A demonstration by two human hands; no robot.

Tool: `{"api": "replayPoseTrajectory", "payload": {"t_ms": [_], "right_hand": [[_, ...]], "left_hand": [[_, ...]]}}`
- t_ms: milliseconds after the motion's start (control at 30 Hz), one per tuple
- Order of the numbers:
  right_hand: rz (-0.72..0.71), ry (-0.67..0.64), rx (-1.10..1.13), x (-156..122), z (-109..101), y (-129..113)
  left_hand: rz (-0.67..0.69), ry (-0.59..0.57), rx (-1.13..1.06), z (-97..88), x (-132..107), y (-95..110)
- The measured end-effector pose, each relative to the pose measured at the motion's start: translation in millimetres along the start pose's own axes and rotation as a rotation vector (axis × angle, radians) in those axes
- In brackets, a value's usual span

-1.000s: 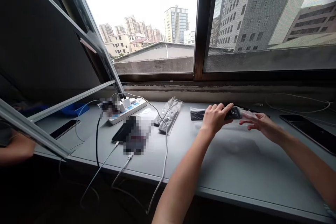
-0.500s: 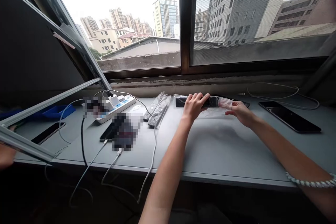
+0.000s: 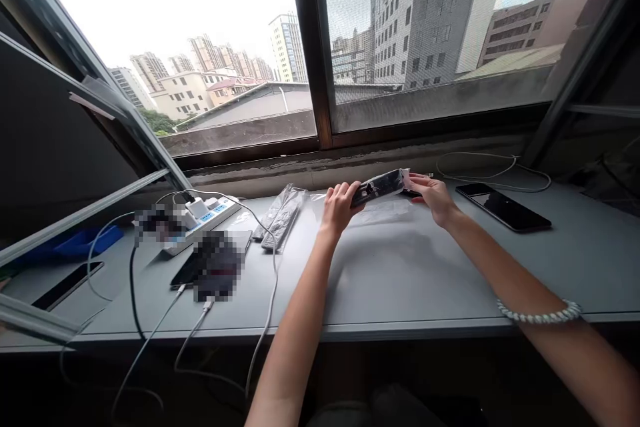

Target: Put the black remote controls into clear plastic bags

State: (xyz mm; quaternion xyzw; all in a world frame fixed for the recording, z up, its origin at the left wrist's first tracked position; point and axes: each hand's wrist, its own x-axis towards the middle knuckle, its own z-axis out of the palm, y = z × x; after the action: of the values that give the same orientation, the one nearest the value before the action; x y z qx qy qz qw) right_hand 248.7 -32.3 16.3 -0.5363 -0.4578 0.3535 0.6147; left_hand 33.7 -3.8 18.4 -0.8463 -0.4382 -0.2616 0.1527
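My left hand [image 3: 339,205] and my right hand [image 3: 433,193] hold a long black device in a clear plastic bag [image 3: 379,186] by its two ends. It is lifted a little off the grey table [image 3: 430,273] near the window sill, tilted up to the right. Clear plastic [image 3: 380,213] lies on the table under it. A beaded bracelet [image 3: 539,313] is on my right wrist.
Two more bagged black devices [image 3: 277,221] lie to the left. A white power strip [image 3: 200,215] with chargers and cables, a phone [image 3: 200,265] on charge, a phone [image 3: 503,206] at the right, another phone [image 3: 67,285] far left and a blue tray [image 3: 85,240] are around.
The bagged device, resting flat on the table before, is now raised and tilted between both hands. The view has swung to the right.
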Motion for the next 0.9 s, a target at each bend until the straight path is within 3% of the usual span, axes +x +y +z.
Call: {"api": "replayPoseTrajectory", "payload": {"t_ms": [167, 367, 600, 733, 900], "right_hand": [[0.028, 0.046, 0.025, 1, -2, 2], [0.095, 0.197, 0.162, 14, -11, 11], [0.236, 0.564, 0.232, 30, -32, 28], [0.292, 0.633, 0.267, 34, -36, 34], [0.292, 0.609, 0.322, 34, -29, 35]], "left_hand": [[-0.028, 0.004, -0.022, 3.1, -3, -3], [-0.173, -0.005, -0.077, 10.7, -9, -7], [-0.220, -0.058, -0.124, 19.1, -11, -5], [-0.177, -0.121, -0.159, 21.9, -10, -3], [-0.065, -0.209, -0.209, 26.2, -12, 5]]}}
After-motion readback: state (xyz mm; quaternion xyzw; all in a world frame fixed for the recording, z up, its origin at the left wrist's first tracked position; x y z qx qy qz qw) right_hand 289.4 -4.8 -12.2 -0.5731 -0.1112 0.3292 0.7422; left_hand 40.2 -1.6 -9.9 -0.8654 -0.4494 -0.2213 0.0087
